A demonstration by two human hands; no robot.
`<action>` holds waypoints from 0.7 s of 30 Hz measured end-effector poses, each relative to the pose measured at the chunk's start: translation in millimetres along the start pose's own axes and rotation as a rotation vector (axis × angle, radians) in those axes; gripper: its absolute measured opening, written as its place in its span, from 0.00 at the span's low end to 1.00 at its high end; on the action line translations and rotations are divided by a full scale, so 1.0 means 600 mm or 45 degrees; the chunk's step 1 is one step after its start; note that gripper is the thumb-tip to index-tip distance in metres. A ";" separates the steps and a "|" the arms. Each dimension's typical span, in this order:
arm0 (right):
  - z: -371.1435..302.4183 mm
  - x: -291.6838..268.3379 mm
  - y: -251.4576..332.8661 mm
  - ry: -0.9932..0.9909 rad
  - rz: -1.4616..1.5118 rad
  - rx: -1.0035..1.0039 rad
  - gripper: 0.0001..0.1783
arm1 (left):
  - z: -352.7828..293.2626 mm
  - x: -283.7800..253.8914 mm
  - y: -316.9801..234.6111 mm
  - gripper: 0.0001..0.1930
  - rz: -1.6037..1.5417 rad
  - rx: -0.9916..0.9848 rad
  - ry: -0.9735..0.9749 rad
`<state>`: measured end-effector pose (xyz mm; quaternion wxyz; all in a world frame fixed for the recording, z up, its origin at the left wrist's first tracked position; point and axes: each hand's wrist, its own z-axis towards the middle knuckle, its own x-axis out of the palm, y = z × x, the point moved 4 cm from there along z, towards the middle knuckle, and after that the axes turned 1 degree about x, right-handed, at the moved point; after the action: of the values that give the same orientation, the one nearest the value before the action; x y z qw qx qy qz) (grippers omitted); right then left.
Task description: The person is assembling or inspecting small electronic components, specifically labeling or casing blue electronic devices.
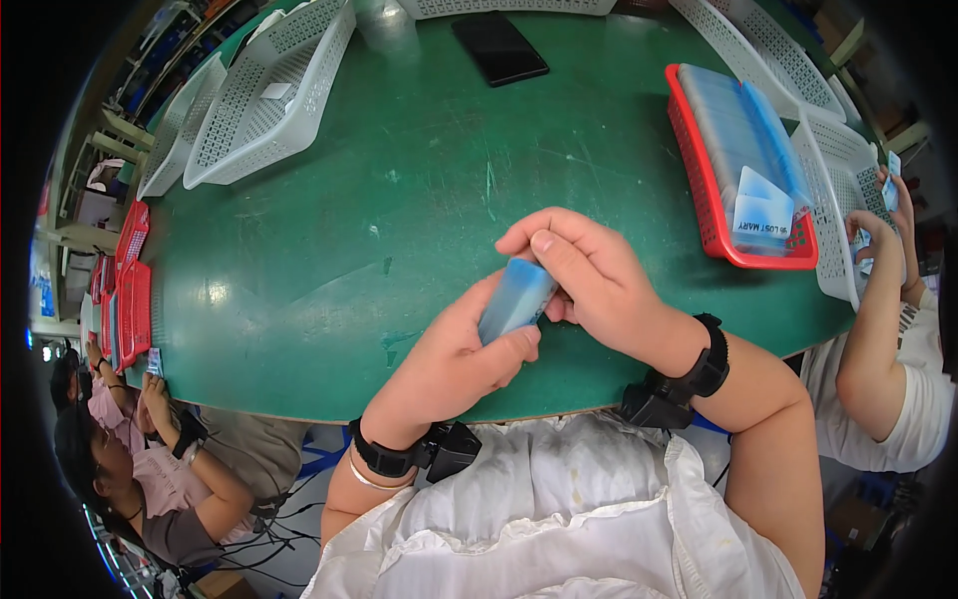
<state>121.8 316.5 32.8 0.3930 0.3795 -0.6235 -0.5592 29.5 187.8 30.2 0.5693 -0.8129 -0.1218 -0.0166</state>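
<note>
Over the near part of the green table, my left hand (439, 364) is closed around a small blue and clear rectangular piece (516, 299), tilted up to the right. Its thumb lies across the lower end. My right hand (589, 275) is at the upper end of the same piece, fingers curled and thumb pressed toward the index finger; what it pinches, if anything, is hidden. Black straps with boxy modules circle both my wrists. To the right, a red basket (692, 180) holds a row of blue and clear flat pieces, with a printed blue-white card (762, 212) on top.
A black phone (500, 48) lies at the far side of the green table (269, 290). White baskets (269, 100) stand far left, others at the far edge and right. Red baskets (133, 309) sit at the left edge. People work at the left and right, one handling pieces over a white basket (838, 200).
</note>
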 end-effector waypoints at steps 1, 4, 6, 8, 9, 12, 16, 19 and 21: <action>0.001 -0.001 -0.003 0.001 0.001 0.002 0.18 | 0.001 0.000 0.001 0.17 -0.001 -0.001 0.000; 0.004 -0.001 -0.010 0.044 0.050 -0.028 0.21 | 0.002 -0.001 -0.001 0.16 -0.069 0.053 -0.029; 0.006 -0.001 -0.015 0.055 0.177 0.026 0.23 | 0.002 -0.004 0.000 0.15 -0.080 0.044 -0.044; 0.011 0.000 -0.019 0.079 0.228 0.041 0.23 | -0.001 -0.003 -0.011 0.14 -0.164 -0.013 -0.018; 0.012 0.001 -0.021 0.098 0.280 0.056 0.24 | -0.002 -0.002 -0.013 0.13 -0.247 -0.069 0.012; 0.014 0.006 -0.022 0.165 0.276 0.056 0.26 | -0.004 -0.007 -0.015 0.13 -0.379 -0.105 0.039; 0.015 0.008 -0.022 0.199 0.272 0.060 0.26 | -0.005 -0.012 -0.009 0.14 -0.473 -0.104 0.055; 0.015 0.008 -0.023 0.198 0.271 0.054 0.27 | -0.004 -0.012 -0.008 0.14 -0.501 -0.101 0.079; 0.014 0.007 -0.022 0.207 0.303 0.055 0.25 | -0.005 -0.011 -0.011 0.14 -0.505 -0.091 0.097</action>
<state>113.0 314.9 19.6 0.4975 0.3553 -0.6422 -0.4625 22.0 186.0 36.3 0.5298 -0.7915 -0.2573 -0.1634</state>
